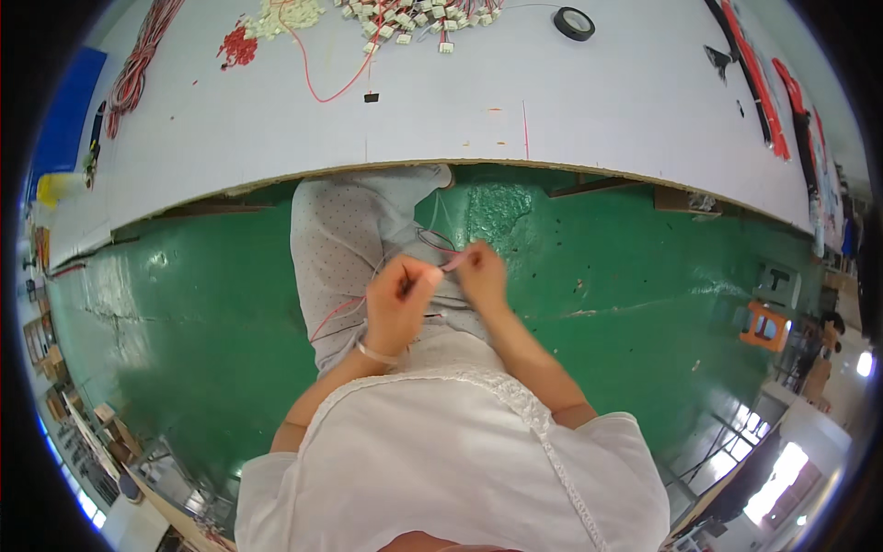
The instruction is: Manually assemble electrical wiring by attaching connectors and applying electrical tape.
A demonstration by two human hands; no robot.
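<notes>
Above my lap my two hands are close together, working on thin wires [435,241] in black, pink and grey. My left hand [398,299] is closed, thumb and forefinger pinching the wires, with a band on its wrist. My right hand [482,273] is also closed around the pinkish end of the wires and is slightly blurred. A red wire [337,312] trails from beside my left hand across my trousers. Pale grey strands hang between my hands and the table edge. The exact spot where the fingers meet the wires is partly hidden.
The white table [441,129] ends just beyond my knees. On it are white connectors with wires [423,17], small red pieces [237,48], a black tape roll [574,24], a red-and-white wire bundle [134,78] and red cables [768,101]. An orange stool [765,326] stands right.
</notes>
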